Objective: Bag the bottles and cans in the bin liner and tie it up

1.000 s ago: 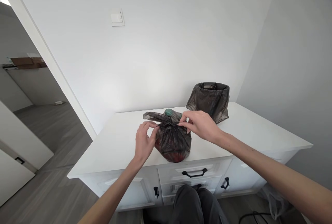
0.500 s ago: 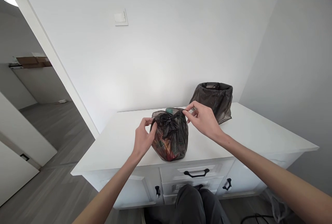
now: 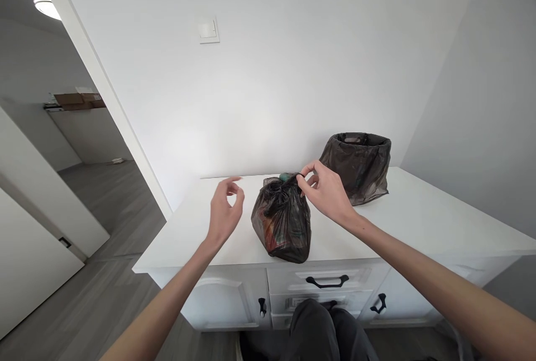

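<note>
A filled, see-through black garbage bag [image 3: 285, 227] sits near the front of the white countertop [image 3: 188, 238], its top gathered into a knot. Red, orange and green items show dimly through the plastic. My right hand [image 3: 326, 191] pinches a loose end of the bag at the knot between thumb and index finger. To the left of the bag, my left hand [image 3: 225, 210] hovers apart from it, thumb and index finger curved with a gap between them and nothing held.
Behind my right hand stands a bin lined with a black bag [image 3: 355, 168]. A white wall with a light switch [image 3: 208, 30] rises behind the counter. Drawers and doors with black handles [image 3: 327, 282] are below, close to my knees. A doorway opens at left.
My left hand has let go of the bag and drawn off to the left. My right hand still pinches the bag's end. The view has shifted slightly left.
</note>
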Action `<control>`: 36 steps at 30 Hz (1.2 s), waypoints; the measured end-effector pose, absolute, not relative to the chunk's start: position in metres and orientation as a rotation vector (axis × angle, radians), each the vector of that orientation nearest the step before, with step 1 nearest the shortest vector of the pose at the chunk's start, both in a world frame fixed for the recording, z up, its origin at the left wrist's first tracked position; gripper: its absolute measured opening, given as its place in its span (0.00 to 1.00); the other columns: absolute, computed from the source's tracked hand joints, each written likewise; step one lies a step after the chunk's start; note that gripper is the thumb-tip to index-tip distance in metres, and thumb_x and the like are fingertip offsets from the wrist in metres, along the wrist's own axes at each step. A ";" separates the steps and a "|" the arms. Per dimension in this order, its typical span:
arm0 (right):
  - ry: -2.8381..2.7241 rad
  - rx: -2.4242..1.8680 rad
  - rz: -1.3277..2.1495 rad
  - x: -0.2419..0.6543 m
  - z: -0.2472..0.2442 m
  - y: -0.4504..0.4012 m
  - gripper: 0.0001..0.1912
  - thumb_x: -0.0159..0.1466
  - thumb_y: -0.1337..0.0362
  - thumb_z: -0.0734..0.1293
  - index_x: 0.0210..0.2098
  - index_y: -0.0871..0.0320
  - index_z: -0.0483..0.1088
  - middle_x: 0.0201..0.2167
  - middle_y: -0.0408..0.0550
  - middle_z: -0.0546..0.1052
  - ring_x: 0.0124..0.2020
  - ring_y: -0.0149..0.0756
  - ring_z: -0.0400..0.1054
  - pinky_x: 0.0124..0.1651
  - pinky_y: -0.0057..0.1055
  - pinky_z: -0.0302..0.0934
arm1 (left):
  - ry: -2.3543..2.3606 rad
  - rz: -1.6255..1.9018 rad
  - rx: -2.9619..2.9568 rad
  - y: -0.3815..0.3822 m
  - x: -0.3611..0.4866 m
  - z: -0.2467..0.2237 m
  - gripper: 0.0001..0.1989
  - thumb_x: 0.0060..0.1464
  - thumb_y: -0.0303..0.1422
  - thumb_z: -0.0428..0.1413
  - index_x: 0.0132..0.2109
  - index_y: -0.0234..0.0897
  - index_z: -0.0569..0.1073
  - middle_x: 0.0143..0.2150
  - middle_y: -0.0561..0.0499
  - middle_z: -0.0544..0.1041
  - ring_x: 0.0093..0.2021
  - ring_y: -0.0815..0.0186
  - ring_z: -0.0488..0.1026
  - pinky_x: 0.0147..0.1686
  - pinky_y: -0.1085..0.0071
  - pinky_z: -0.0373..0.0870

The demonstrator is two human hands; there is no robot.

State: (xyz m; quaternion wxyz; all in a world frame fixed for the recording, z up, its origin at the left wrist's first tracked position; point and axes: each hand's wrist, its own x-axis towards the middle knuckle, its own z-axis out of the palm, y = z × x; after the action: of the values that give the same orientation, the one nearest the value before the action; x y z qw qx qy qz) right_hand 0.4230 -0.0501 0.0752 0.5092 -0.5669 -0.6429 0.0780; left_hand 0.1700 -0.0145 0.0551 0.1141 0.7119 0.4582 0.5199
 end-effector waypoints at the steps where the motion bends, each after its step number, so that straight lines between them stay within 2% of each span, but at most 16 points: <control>1: -1.552 -1.362 0.198 0.422 0.075 -0.050 0.07 0.66 0.57 0.65 0.36 0.52 0.65 0.27 0.41 0.78 0.28 0.38 0.72 0.36 0.34 0.59 | 1.311 1.484 2.150 -0.014 0.173 0.054 0.13 0.66 0.37 0.52 0.55 0.43 0.72 0.48 0.47 0.77 0.48 0.60 0.75 0.45 0.64 0.71; 4: -1.566 -1.335 0.210 0.419 0.075 -0.050 0.06 0.66 0.57 0.65 0.37 0.52 0.66 0.29 0.42 0.78 0.31 0.38 0.73 0.36 0.34 0.61 | 1.207 1.392 2.308 -0.011 0.188 0.053 0.12 0.67 0.39 0.52 0.54 0.44 0.73 0.54 0.46 0.77 0.53 0.58 0.74 0.52 0.61 0.70; 7: -1.583 -1.290 0.219 0.418 0.073 -0.050 0.06 0.66 0.58 0.65 0.38 0.52 0.66 0.30 0.42 0.78 0.33 0.38 0.75 0.37 0.34 0.62 | 1.171 1.321 2.338 -0.007 0.200 0.054 0.15 0.64 0.39 0.55 0.56 0.43 0.70 0.49 0.48 0.80 0.52 0.58 0.75 0.55 0.59 0.67; 10: -1.606 -1.274 0.208 0.420 0.071 -0.050 0.06 0.67 0.58 0.64 0.38 0.52 0.66 0.33 0.43 0.78 0.34 0.38 0.75 0.36 0.33 0.63 | 1.197 1.234 2.332 -0.004 0.204 0.055 0.11 0.59 0.34 0.59 0.49 0.42 0.71 0.36 0.54 0.78 0.42 0.61 0.77 0.49 0.62 0.69; 12: -1.646 -1.261 0.177 0.422 0.070 -0.052 0.05 0.67 0.58 0.64 0.39 0.52 0.65 0.35 0.44 0.78 0.34 0.37 0.75 0.35 0.33 0.63 | 1.205 1.184 2.382 -0.003 0.202 0.055 0.06 0.57 0.30 0.57 0.43 0.42 0.72 0.31 0.57 0.75 0.36 0.63 0.75 0.45 0.64 0.68; 15: -1.835 -1.190 0.069 0.424 0.068 -0.055 0.07 0.66 0.58 0.66 0.40 0.52 0.64 0.38 0.45 0.75 0.34 0.36 0.73 0.36 0.33 0.64 | 1.221 1.205 2.439 -0.003 0.199 0.054 0.06 0.56 0.27 0.54 0.40 0.42 0.70 0.29 0.57 0.74 0.32 0.64 0.73 0.40 0.66 0.67; 17: -1.980 -1.151 -0.064 0.422 0.067 -0.058 0.11 0.64 0.58 0.69 0.42 0.52 0.64 0.41 0.46 0.73 0.36 0.38 0.71 0.38 0.34 0.65 | 1.227 1.250 2.455 -0.005 0.198 0.053 0.06 0.56 0.26 0.52 0.40 0.42 0.68 0.30 0.57 0.73 0.32 0.64 0.72 0.40 0.66 0.66; 20: -2.120 -1.149 -0.268 0.414 0.068 -0.059 0.20 0.64 0.56 0.72 0.51 0.53 0.64 0.45 0.50 0.72 0.40 0.43 0.71 0.41 0.38 0.66 | 1.207 1.298 2.448 -0.010 0.199 0.053 0.07 0.56 0.27 0.51 0.41 0.43 0.67 0.29 0.57 0.72 0.33 0.64 0.72 0.42 0.65 0.67; 22: -2.198 -1.159 -0.357 0.408 0.070 -0.058 0.22 0.66 0.56 0.72 0.55 0.53 0.65 0.45 0.51 0.72 0.39 0.44 0.71 0.40 0.38 0.65 | 1.176 1.327 2.393 -0.014 0.200 0.054 0.07 0.55 0.26 0.51 0.41 0.43 0.66 0.28 0.59 0.70 0.32 0.65 0.71 0.39 0.67 0.67; 24: -2.257 -1.157 -0.411 0.404 0.071 -0.056 0.16 0.69 0.55 0.69 0.53 0.53 0.69 0.44 0.51 0.73 0.36 0.41 0.70 0.36 0.36 0.63 | 1.147 1.352 2.324 -0.018 0.199 0.055 0.08 0.53 0.27 0.51 0.40 0.44 0.66 0.26 0.59 0.67 0.31 0.65 0.70 0.36 0.70 0.66; 26: -2.272 -1.130 -0.434 0.403 0.073 -0.055 0.09 0.72 0.56 0.66 0.46 0.53 0.73 0.43 0.50 0.74 0.34 0.39 0.69 0.35 0.34 0.61 | 1.135 1.361 2.274 -0.021 0.196 0.057 0.06 0.53 0.28 0.51 0.39 0.43 0.66 0.26 0.59 0.66 0.32 0.65 0.70 0.32 0.72 0.65; 29: -2.223 -1.087 -0.375 0.405 0.074 -0.056 0.09 0.74 0.59 0.64 0.41 0.53 0.76 0.41 0.48 0.75 0.34 0.36 0.69 0.37 0.34 0.60 | 1.132 1.371 2.230 -0.024 0.191 0.058 0.03 0.52 0.29 0.52 0.34 0.43 0.65 0.27 0.57 0.65 0.32 0.66 0.66 0.29 0.73 0.62; 33: -2.086 -1.082 -0.116 0.408 0.074 -0.061 0.10 0.73 0.57 0.64 0.42 0.50 0.78 0.41 0.47 0.75 0.35 0.36 0.70 0.37 0.33 0.63 | 1.180 1.385 2.134 -0.025 0.184 0.055 0.07 0.54 0.31 0.52 0.30 0.42 0.60 0.28 0.56 0.62 0.28 0.69 0.57 0.24 0.73 0.55; 36: -2.000 -1.072 0.074 0.411 0.071 -0.065 0.14 0.73 0.54 0.63 0.42 0.49 0.79 0.41 0.48 0.75 0.36 0.37 0.70 0.34 0.33 0.64 | 1.230 1.408 2.053 -0.025 0.180 0.051 0.08 0.55 0.33 0.51 0.30 0.42 0.60 0.28 0.56 0.61 0.27 0.69 0.57 0.24 0.73 0.53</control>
State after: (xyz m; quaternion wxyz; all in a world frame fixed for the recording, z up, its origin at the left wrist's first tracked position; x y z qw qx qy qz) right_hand 0.4108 -0.0649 0.0713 0.4218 -0.4281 -0.7987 0.0296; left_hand 0.1801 -0.0245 0.0511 0.1814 0.7271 0.4357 0.4985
